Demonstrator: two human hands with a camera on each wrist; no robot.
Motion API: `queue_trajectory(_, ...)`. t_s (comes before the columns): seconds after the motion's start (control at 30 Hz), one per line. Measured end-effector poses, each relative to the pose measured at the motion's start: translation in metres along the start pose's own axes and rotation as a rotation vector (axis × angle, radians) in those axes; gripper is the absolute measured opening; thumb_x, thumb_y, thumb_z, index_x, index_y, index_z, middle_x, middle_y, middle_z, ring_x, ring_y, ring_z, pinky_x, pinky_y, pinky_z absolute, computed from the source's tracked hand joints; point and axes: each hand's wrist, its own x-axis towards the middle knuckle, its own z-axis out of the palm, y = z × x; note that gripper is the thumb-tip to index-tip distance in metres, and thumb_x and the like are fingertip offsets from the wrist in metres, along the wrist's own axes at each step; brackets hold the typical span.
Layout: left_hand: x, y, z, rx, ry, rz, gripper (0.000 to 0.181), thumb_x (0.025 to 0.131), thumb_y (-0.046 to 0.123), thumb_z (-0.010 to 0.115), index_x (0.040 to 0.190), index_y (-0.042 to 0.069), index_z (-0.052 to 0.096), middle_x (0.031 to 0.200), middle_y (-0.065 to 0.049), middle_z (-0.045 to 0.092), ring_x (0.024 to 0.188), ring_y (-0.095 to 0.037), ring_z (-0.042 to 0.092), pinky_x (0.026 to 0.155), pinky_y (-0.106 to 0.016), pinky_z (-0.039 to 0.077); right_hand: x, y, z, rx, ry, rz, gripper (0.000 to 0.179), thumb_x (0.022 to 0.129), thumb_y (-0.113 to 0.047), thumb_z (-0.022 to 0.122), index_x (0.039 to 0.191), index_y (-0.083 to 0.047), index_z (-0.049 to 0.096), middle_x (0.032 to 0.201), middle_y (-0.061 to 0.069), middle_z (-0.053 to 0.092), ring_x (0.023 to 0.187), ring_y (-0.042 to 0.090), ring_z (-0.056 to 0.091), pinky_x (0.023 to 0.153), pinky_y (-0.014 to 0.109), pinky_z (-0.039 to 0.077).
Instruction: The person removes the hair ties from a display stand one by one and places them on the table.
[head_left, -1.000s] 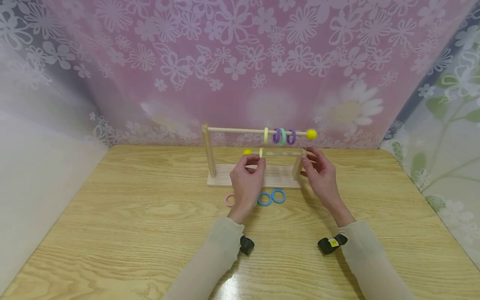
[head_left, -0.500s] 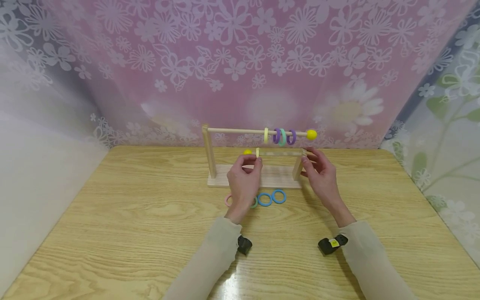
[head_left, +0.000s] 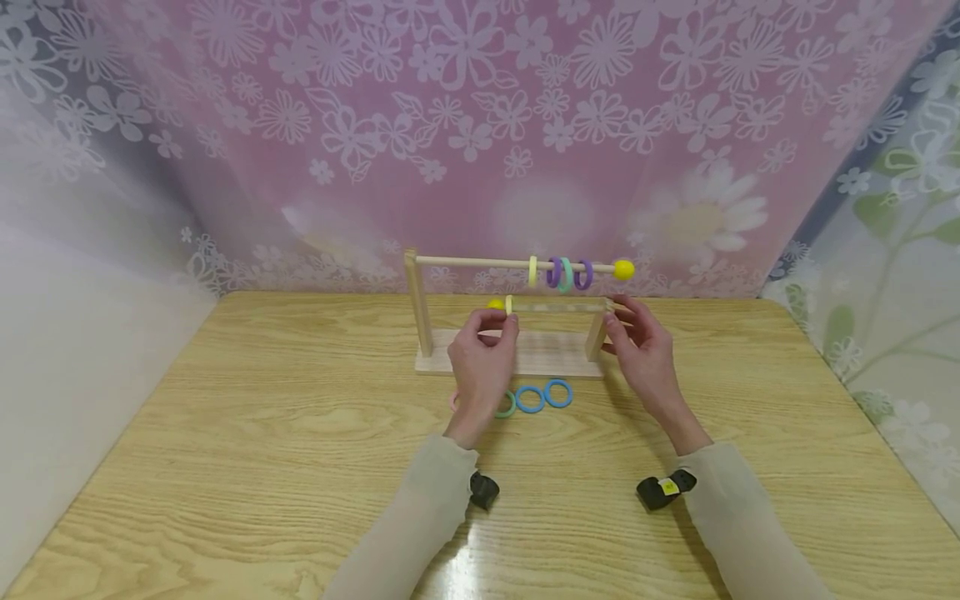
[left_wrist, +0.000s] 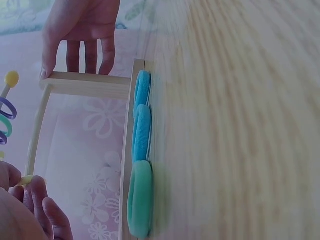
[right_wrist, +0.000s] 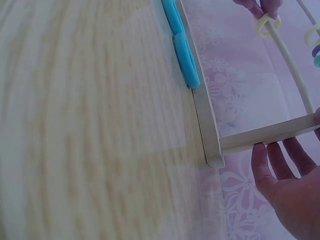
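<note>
My left hand (head_left: 483, 362) pinches a pale yellow hair tie (head_left: 510, 305) between thumb and fingers. That tie encircles the lower rod (head_left: 558, 307) of a wooden rack, close to the yellow ball (head_left: 496, 305) at its left end. My right hand (head_left: 641, 350) grips the shorter right post (head_left: 596, 337), thumb on its near side; the right wrist view shows fingers (right_wrist: 280, 160) against the wood. On the upper rod (head_left: 472, 262) hang a yellow tie (head_left: 532, 271), two purple ones and a mint one (head_left: 566, 275).
Along the front of the rack base (head_left: 555, 364) lie two blue hair ties (head_left: 530, 410), a green one (head_left: 512, 408) and a pink one (head_left: 453, 402), mostly hidden by my left hand. The taller left post (head_left: 417, 304) carries the upper rod. A flowered curtain (head_left: 480, 150) hangs behind the table.
My left hand has slid the yellow hair tie leftward along the lower rod, closer to its ball end. More of the green tie now shows. My right hand has stayed on the post.
</note>
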Motion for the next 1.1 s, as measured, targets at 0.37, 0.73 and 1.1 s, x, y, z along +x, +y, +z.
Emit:
queue_trajectory(0.37,0.001,0.000,-0.007,-0.021,-0.005,0.012,0.012,0.094,0.023,0.072,0.098,0.012,0.073,0.092,-0.005,0.076,0.063,-0.010,0.066,0.059,-0.025,0.055,0.000,0.000,0.000,-0.002,-0.001,-0.002,0.044,0.106,-0.019,0.055,0.145,0.000,0.051,0.124,0.014,0.062,0.101,0.010,0.067,0.079,0.023,0.061)
queue_trajectory(0.73,0.003,-0.001,-0.011,0.001,0.020,0.015,0.012,0.093,0.023,0.073,0.097,0.012,0.074,0.090,-0.004,0.077,0.062,-0.009,0.065,0.061,-0.025,0.055,-0.001,0.000,0.000,-0.005,-0.005,0.005,0.043,0.107,-0.020,0.054,0.146,-0.003,0.051,0.128,0.021,0.060,0.103,0.010,0.066,0.080,0.024,0.061)
queue_trajectory(1.1,0.004,-0.004,-0.016,0.008,0.028,0.013,0.012,0.093,0.020,0.073,0.100,0.010,0.074,0.096,-0.006,0.076,0.064,-0.014,0.067,0.062,-0.025,0.056,0.000,-0.002,0.000,0.005,-0.011,0.006,0.044,0.107,-0.020,0.054,0.147,-0.001,0.049,0.133,0.028,0.058,0.106,0.013,0.067,0.080,0.022,0.060)
